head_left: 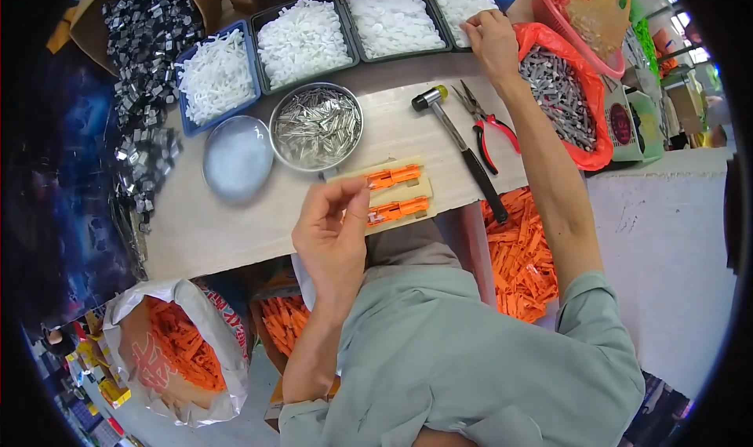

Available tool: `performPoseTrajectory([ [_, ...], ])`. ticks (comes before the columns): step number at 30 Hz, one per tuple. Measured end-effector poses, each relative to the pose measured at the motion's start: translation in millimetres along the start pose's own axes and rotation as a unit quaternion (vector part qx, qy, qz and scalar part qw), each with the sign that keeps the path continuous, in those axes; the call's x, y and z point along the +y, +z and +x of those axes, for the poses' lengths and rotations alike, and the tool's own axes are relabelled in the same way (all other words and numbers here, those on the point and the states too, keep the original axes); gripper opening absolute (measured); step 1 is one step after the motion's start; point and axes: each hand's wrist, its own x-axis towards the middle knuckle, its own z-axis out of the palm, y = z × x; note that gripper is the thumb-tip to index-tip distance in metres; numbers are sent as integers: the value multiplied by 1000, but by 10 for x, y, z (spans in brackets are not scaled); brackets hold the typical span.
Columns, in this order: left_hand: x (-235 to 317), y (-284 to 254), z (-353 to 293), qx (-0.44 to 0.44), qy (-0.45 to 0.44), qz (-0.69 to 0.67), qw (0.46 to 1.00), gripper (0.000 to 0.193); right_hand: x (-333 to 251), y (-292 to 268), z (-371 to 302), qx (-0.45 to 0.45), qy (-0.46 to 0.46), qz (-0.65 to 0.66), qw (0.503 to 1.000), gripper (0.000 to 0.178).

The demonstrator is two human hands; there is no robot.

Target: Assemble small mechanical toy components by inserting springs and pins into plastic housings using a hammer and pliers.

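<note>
Pinched fingertips of the left hand [333, 231] steady an orange plastic piece [398, 209] on the wooden jig [422, 190], at six o'clock from the steel bowl [317, 127]. Light, stiff, probably slick: hold its long edges. Right hand [492, 41] curls, closed, over small white parts in the tray [464, 1] at one o'clock.

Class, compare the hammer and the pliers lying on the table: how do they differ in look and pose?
The hammer has one long black handle and a metal head; the pliers have two red-and-black handles. The hammer is the longer. The pliers' handles are spread apart; the hammer is a single straight piece. Both lie flat side by side on the table, untouched by either hand.
</note>
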Motion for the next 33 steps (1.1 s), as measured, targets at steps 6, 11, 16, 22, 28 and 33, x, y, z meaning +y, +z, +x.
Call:
performPoseTrajectory([
  [6,50,42,45,19,24,-20,999,14,-16,-36,22,-9,-2,-30,999,14],
  [11,54,47,58,34,28,-40,998,18,-1129,-590,-312,-70,191,355,912,12],
  [16,-83,83,34,-20,22,-57,998,23,-2104,-1123,-1139,-228,450,706,497,19],
  [22,-116,17,-89,-76,-39,-83,993,29,-2242,-1207,-1305,-225,485,727,431,22],
  [28,-110,-8,-154,-83,-19,-50,995,30,-2251,-1227,-1356,-237,474,716,454,23],
  [33,-141,-15,-213,-61,51,38,996,26,-2189,-1273,-1323,-277,402,667,563,16],
])
